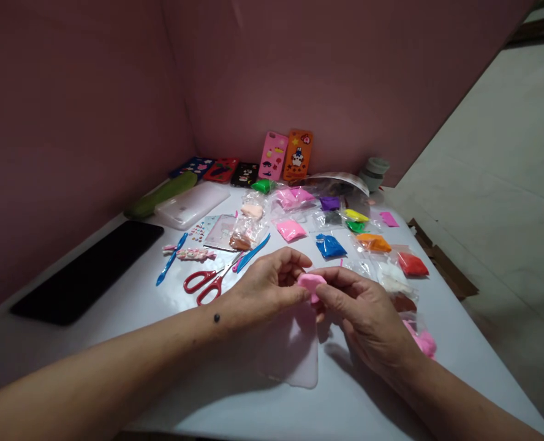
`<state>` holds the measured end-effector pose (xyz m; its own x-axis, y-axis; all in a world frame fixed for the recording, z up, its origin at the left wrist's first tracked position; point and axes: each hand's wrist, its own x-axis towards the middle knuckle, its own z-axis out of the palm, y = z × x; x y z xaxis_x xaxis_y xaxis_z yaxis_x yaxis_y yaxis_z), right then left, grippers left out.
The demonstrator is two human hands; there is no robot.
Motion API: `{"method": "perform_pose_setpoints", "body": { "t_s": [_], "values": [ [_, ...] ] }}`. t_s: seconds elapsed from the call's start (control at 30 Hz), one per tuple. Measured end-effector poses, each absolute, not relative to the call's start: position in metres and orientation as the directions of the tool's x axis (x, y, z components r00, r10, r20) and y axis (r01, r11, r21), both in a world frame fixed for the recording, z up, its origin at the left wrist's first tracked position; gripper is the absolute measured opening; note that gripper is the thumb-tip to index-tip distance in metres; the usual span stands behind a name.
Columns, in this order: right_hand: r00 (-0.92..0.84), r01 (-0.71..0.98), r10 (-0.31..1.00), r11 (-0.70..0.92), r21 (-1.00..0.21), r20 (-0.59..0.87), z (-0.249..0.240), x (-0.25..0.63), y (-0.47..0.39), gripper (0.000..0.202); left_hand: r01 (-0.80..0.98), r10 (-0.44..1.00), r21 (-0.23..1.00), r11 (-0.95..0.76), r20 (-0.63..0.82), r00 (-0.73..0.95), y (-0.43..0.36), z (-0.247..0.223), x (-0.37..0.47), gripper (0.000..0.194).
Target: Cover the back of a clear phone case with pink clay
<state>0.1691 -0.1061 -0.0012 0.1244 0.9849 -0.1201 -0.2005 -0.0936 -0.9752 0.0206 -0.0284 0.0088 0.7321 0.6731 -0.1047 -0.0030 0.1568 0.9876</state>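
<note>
A small flattened lump of pink modelling clay (pixel 312 282) is pinched between my two hands, above the table. My left hand (pixel 279 278) grips its left side between thumb and fingers. On the right side, the thumb and forefinger of my right hand (pixel 359 300) press against it. Beneath my hands a clear phone case (pixel 294 358) lies on the white table, its upper part hidden by them. Red-handled scissors (pixel 210 285) lie to the left of my left hand, beside a blue plastic modelling knife (pixel 254 252).
Bagged clay in several colours, including blue (pixel 331 246), orange (pixel 374 242) and red (pixel 412 264), spreads across the table's back and right. Decorated phone cases (pixel 298 154) stand against the pink wall. At left lie a black slab (pixel 90 269), a clear case (pixel 192 205) and a blue tool (pixel 171 260).
</note>
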Motion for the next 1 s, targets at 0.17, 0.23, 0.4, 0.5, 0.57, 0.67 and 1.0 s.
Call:
{"method": "perform_pose_setpoints", "body": {
  "t_s": [0.17, 0.23, 0.4, 0.5, 0.57, 0.67, 1.0],
  "values": [
    [0.139, -0.162, 0.979, -0.128, -0.978, -0.151, 0.000, 0.169, -0.107, 0.019, 0.013, 0.647, 0.995, 0.097, -0.073, 0.759, -0.029, 0.011, 0.019, 0.030],
    [0.164, -0.144, 0.974, -0.134, -0.980, -0.157, -0.001, 0.170, -0.108, 0.020, 0.032, 0.637, 0.998, 0.045, -0.054, 0.769, -0.028, 0.013, 0.017, 0.029],
    [0.226, -0.054, 0.969, -0.086, -0.995, -0.096, -0.003, 0.172, -0.107, 0.022, 0.121, 0.646, 0.992, 0.021, -0.106, 0.756, -0.027, 0.013, 0.015, 0.047],
    [0.200, -0.057, 0.978, -0.047, -0.997, -0.057, -0.005, 0.170, -0.106, 0.020, 0.121, 0.639, 0.990, 0.074, -0.140, 0.757, -0.028, 0.010, 0.016, 0.048],
    [0.151, -0.088, 0.987, -0.034, -0.996, -0.047, -0.005, 0.169, -0.107, 0.017, 0.124, 0.635, 0.988, 0.088, -0.152, 0.758, -0.030, 0.009, 0.017, 0.046],
    [0.101, -0.149, 0.992, -0.065, -0.987, -0.081, -0.006, 0.167, -0.109, 0.013, 0.126, 0.623, 0.988, 0.085, -0.152, 0.767, -0.033, 0.009, 0.017, 0.046],
    [0.178, 0.031, 0.980, -0.097, -0.995, -0.090, -0.002, 0.166, -0.110, 0.022, 0.185, 0.519, 0.982, -0.035, -0.140, 0.843, -0.036, 0.015, 0.016, 0.042]
  ]
}}
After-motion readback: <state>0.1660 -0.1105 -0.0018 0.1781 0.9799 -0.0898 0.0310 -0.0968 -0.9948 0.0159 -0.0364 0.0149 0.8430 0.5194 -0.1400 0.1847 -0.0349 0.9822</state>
